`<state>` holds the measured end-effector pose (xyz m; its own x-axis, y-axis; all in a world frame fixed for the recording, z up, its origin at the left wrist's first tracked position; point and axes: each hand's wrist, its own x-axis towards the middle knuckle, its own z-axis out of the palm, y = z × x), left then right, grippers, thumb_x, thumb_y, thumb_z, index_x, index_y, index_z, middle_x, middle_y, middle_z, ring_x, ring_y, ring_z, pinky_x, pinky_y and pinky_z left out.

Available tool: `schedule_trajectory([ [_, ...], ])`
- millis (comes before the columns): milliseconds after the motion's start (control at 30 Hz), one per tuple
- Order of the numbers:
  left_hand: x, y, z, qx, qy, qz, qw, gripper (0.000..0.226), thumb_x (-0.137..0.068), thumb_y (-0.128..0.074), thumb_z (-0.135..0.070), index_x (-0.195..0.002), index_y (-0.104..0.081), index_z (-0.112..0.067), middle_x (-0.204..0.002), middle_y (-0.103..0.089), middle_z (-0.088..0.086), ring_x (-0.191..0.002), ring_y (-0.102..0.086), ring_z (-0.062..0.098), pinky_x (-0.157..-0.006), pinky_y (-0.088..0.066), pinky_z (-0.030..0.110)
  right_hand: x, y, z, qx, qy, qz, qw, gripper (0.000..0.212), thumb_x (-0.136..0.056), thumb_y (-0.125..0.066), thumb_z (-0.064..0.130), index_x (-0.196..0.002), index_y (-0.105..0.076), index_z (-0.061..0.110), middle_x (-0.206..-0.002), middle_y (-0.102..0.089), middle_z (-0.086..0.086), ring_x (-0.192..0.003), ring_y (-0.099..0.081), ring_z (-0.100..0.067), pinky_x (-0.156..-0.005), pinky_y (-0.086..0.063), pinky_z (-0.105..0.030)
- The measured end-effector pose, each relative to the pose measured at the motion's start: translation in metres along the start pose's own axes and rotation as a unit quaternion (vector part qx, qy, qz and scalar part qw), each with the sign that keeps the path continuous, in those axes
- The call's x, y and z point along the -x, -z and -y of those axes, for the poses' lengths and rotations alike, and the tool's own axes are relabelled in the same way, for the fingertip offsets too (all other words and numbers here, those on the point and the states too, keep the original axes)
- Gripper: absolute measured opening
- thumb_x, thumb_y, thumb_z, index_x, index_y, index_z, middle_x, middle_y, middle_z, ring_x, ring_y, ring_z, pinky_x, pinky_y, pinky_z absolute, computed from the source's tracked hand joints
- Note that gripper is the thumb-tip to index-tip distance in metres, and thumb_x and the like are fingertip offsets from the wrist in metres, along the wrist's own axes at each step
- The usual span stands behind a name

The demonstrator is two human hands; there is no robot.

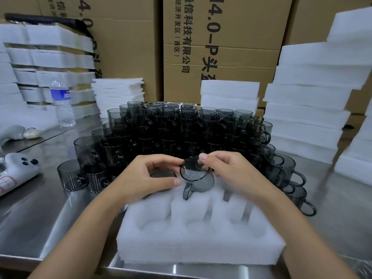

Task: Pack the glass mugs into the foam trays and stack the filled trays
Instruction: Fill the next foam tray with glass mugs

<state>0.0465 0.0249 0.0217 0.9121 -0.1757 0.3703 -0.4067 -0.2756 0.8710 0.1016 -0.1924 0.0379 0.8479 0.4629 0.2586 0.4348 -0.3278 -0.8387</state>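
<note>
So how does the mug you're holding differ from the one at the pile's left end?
The held mug is tilted, mouth toward the camera, over the foam tray; the left-end mug stands upright on the table. The right hand pinches the held mug's rim; no hand touches the left-end mug. Both are smoky grey glass.

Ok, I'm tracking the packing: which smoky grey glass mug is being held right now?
The tilted smoky grey glass mug over the white foam tray, its rim pinched by the right hand; the other mugs stand upright in rows behind.
</note>
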Motion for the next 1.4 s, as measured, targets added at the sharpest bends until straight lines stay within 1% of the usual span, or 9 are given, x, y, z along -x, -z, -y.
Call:
schedule_trajectory([
  [133,-0.0008,0.0002,0.0017,0.008,0.000,-0.002,1.000,0.043,-0.057,-0.079,-0.041,-0.099,-0.072,-0.046,-0.101,-0.074,-0.004,-0.098,-0.069,0.012,-0.084,-0.053,0.021,-0.0030,-0.0004,-0.0027,0.019,-0.003,-0.035,0.999,0.049,-0.069,-0.049,0.073,-0.085,-0.072,0.034,-0.085,-0.069,-0.001,-0.060,-0.053,0.003,-0.060,-0.045,-0.017],
  [267,-0.0016,0.0004,0.0028,0.004,-0.002,-0.007,1.000,0.041,-0.062,-0.082,-0.028,-0.098,-0.072,-0.044,-0.098,-0.075,-0.003,-0.095,-0.069,0.010,-0.081,-0.052,0.018,-0.0013,-0.0001,-0.0018,0.009,-0.006,-0.021,1.000,0.039,-0.072,-0.053,0.068,-0.082,-0.074,0.037,-0.072,-0.068,0.006,-0.055,-0.051,0.003,-0.048,-0.041,-0.011],
  [467,-0.0008,0.0004,0.0024,0.013,0.000,-0.008,1.000,0.040,-0.064,-0.082,-0.021,-0.097,-0.073,-0.044,-0.098,-0.075,-0.003,-0.094,-0.069,0.009,-0.079,-0.051,0.017,-0.0007,-0.0018,-0.0017,0.029,-0.005,-0.028,0.999,0.029,-0.086,-0.059,0.051,-0.076,-0.074,0.030,-0.058,-0.058,0.008,-0.047,-0.051,-0.008,-0.043,-0.041,-0.015],
  [567,-0.0008,0.0003,0.0022,0.021,-0.001,-0.003,1.000,0.038,-0.063,-0.083,-0.027,-0.097,-0.073,-0.042,-0.098,-0.075,-0.003,-0.095,-0.069,0.009,-0.079,-0.051,0.016,-0.0015,-0.0027,-0.0033,0.025,0.012,-0.060,0.998,0.022,-0.084,-0.063,0.048,-0.077,-0.074,0.031,-0.078,-0.068,0.004,-0.061,-0.056,-0.006,-0.056,-0.042,-0.012],
  [667,-0.0011,0.0003,0.0029,0.017,0.001,-0.007,1.000,0.039,-0.064,-0.080,-0.023,-0.096,-0.073,-0.043,-0.098,-0.075,-0.004,-0.095,-0.069,0.009,-0.079,-0.051,0.016,-0.0007,-0.0031,-0.0015,-0.009,0.050,-0.051,0.997,0.009,-0.080,-0.068,0.041,-0.087,-0.073,0.041,-0.093,-0.062,0.013,-0.062,-0.047,0.003,-0.061,-0.038,-0.006],
  [767,-0.0012,0.0011,0.0042,0.004,-0.002,-0.006,1.000,0.037,-0.066,-0.078,-0.022,-0.096,-0.073,-0.044,-0.098,-0.075,-0.005,-0.095,-0.070,0.009,-0.079,-0.051,0.016,0.0007,-0.0026,0.0001,-0.013,0.067,-0.007,0.998,0.021,-0.073,-0.073,0.047,-0.094,-0.072,0.048,-0.098,-0.058,0.017,-0.068,-0.047,0.004,-0.065,-0.039,-0.007],
  [967,-0.0010,0.0005,0.0045,0.011,-0.006,-0.003,1.000,0.032,-0.061,-0.079,-0.037,-0.093,-0.076,-0.040,-0.098,-0.075,-0.004,-0.095,-0.070,0.010,-0.078,-0.052,0.017,0.0003,-0.0019,-0.0028,0.012,0.053,0.016,0.998,0.060,-0.042,-0.067,0.081,-0.092,-0.072,0.049,-0.094,-0.057,0.026,-0.069,-0.050,0.007,-0.059,-0.041,-0.008],
  [1100,-0.0011,0.0011,0.0035,-0.010,-0.021,0.003,1.000,0.017,-0.065,-0.079,-0.033,-0.082,-0.079,-0.032,-0.098,-0.073,-0.004,-0.094,-0.068,0.011,-0.079,-0.051,0.018,-0.0005,-0.0040,-0.0032,0.034,0.029,0.052,0.998,0.047,-0.045,-0.075,0.072,-0.080,-0.076,0.041,-0.091,-0.058,0.021,-0.070,-0.055,0.012,-0.055,-0.046,-0.012],
  [1400,-0.0009,0.0008,0.0036,-0.016,-0.010,-0.002,1.000,0.016,-0.067,-0.076,-0.023,-0.082,-0.079,-0.029,-0.098,-0.073,-0.004,-0.092,-0.068,0.011,-0.078,-0.050,0.017,-0.0019,-0.0019,-0.0043,0.061,0.045,0.069,0.995,0.044,-0.049,-0.075,0.066,-0.089,-0.071,0.049,-0.091,-0.057,0.027,-0.072,-0.052,0.015,-0.052,-0.041,-0.006],
])
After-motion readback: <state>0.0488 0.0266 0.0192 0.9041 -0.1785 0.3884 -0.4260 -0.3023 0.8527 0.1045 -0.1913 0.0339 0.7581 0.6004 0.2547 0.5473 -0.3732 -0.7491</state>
